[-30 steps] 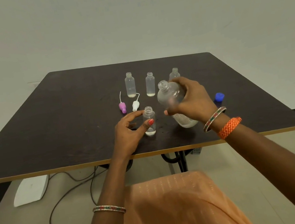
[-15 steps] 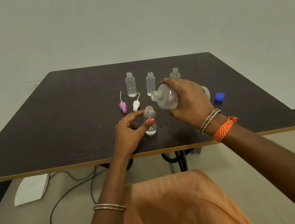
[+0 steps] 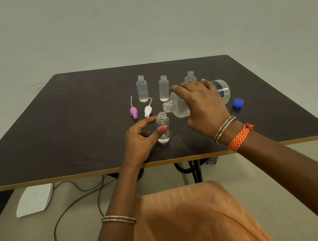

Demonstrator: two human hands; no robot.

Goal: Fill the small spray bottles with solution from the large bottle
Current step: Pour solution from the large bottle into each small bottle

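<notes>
A pale wall stands behind the dark counter (image 3: 51,138), which carries everything in play. The right hand (image 3: 201,104) wraps its fingers around the large bottle (image 3: 179,106) and has swung it from nearly upright to lying almost level within the last second, its open neck now just above and beside the mouth of the near small bottle (image 3: 163,128). The left hand (image 3: 142,138) pinches that bottle between thumb and fingers, steadying it on the counter as before. No stream shows yet, so pouring looks about to begin. Three more small bottles (image 3: 142,88) wait uncapped behind, each with little liquid. A blue cap (image 3: 238,103) and two spray tops (image 3: 148,110) lie nearby.
</notes>
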